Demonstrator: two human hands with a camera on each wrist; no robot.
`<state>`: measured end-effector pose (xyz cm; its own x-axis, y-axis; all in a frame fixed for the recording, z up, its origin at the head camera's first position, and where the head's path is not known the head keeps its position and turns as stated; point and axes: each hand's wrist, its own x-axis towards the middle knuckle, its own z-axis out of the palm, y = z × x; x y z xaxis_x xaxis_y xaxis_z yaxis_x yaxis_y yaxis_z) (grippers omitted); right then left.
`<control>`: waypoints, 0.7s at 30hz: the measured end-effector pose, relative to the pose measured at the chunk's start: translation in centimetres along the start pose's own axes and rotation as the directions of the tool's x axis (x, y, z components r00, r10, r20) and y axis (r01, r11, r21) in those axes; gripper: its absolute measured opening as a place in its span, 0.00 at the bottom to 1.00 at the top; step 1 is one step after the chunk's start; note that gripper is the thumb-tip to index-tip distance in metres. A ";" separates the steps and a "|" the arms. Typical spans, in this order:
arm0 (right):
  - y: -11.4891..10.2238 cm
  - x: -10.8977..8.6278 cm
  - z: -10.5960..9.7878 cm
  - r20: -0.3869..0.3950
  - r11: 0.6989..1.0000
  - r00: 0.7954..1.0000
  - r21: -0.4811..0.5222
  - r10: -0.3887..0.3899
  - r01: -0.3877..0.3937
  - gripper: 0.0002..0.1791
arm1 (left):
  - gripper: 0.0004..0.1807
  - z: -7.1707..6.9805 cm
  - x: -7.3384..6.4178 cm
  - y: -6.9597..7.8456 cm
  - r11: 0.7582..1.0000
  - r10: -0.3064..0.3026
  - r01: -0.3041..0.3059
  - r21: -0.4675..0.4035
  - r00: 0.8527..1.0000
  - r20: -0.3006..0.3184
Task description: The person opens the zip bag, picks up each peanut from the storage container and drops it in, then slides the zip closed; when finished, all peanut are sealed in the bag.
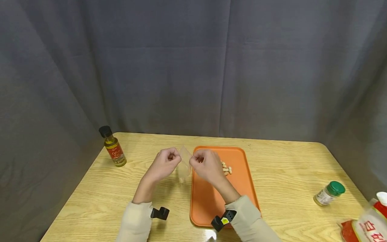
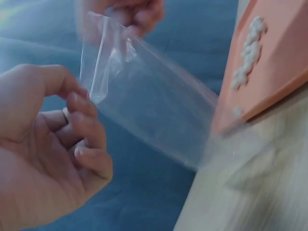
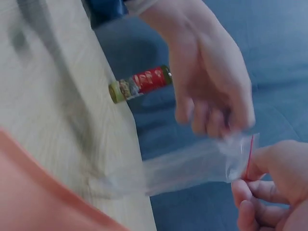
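Observation:
A clear plastic zip bag [image 2: 154,106] with a red line along its mouth hangs between my two hands. My left hand [image 1: 166,163] pinches one side of the mouth between thumb and finger. The opposite side is pinched by my right hand [image 1: 208,164]. In the right wrist view the bag [image 3: 192,161] spreads open at the top and dangles over the table edge of the frame. Its lower end is blurred; something pale seems to lie there. Right of it, small pale pieces like peanuts [image 1: 225,169] sit on an orange tray [image 1: 208,205].
An olive oil bottle [image 1: 115,151] stands at the table's far left. A small jar with a green lid [image 1: 329,193] is on the right. Beyond it, at the corner, lies a red and white packet [image 1: 367,225]. Grey curtains [image 1: 169,67] enclose the wooden table [image 1: 287,168].

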<state>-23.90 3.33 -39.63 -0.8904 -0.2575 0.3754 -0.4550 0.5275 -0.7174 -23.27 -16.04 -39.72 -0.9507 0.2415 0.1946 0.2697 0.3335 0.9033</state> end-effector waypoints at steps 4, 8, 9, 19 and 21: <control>0.3 0.3 -0.7 -0.032 0.995 0.998 -0.086 0.056 -0.059 0.07 | 0.12 -1.1 -0.4 0.3 0.994 -0.033 0.040 0.104 0.998 -0.061; 0.0 0.6 -1.0 0.016 0.992 0.997 -0.097 0.077 -0.076 0.03 | 0.15 -1.6 -0.5 0.3 0.985 -0.049 0.054 0.162 0.998 -0.035; -0.1 0.6 -1.0 0.024 0.993 0.997 -0.093 0.078 -0.076 0.04 | 0.15 -1.6 -0.5 0.2 0.984 -0.051 0.056 0.167 0.998 -0.030; -0.4 1.1 -0.6 0.011 0.999 1.000 -0.052 0.017 -0.016 0.06 | 0.38 -0.4 -0.4 -0.3 0.989 0.006 -0.011 0.145 0.999 0.032; -0.5 1.2 -0.4 0.003 0.998 1.000 -0.066 0.001 -0.001 0.07 | 0.56 0.2 -0.3 -0.5 0.986 0.018 -0.034 0.162 0.995 0.097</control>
<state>-24.74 3.13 -38.59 -0.8908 -0.2590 0.3733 -0.4525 0.5797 -0.6776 -23.11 -16.05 -40.32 -0.9263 0.3346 0.1731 0.3229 0.4683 0.8225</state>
